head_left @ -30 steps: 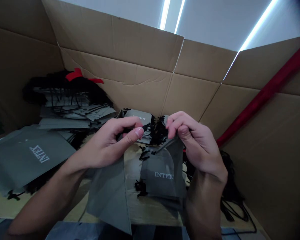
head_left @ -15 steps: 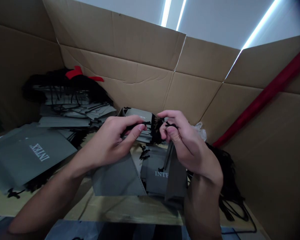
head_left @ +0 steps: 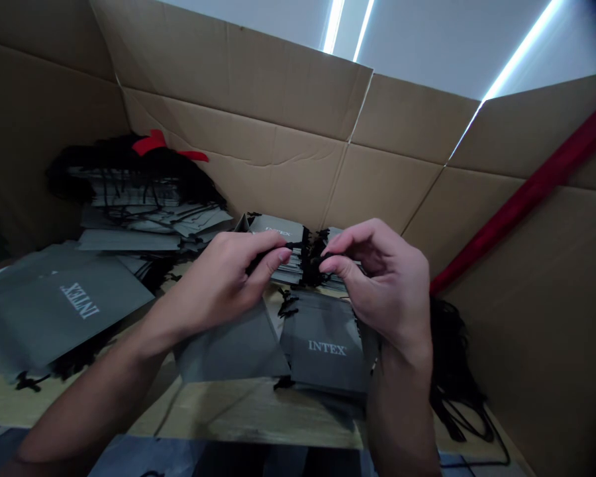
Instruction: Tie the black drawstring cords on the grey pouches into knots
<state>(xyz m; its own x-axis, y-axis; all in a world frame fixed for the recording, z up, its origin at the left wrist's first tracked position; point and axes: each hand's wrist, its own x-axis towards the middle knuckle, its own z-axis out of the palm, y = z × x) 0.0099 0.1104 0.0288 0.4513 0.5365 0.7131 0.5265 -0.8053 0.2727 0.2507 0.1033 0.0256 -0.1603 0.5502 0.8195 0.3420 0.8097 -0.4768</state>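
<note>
My left hand (head_left: 223,281) pinches the top of a grey fabric pouch (head_left: 233,344) that hangs down from its fingers. My right hand (head_left: 382,285) pinches a short black drawstring (head_left: 305,255) stretched between the two hands at the pouch's mouth. Just below the hands a second grey pouch (head_left: 328,351) printed INTEX lies flat on the wooden tabletop (head_left: 258,414). Behind the fingers stands a small stack of grey pouches with black cords (head_left: 283,242).
Cardboard walls (head_left: 288,159) enclose the work area at back and right. A tall pile of grey pouches with black cords (head_left: 139,199) and a red piece sits back left. A large grey INTEX bag (head_left: 59,311) lies at left. Loose black cords (head_left: 451,371) lie at right.
The grey pouch, which hung long and unfolded from both hands, now hangs shorter from my left hand. My right hand let go of the fabric and now pinches the cord.
</note>
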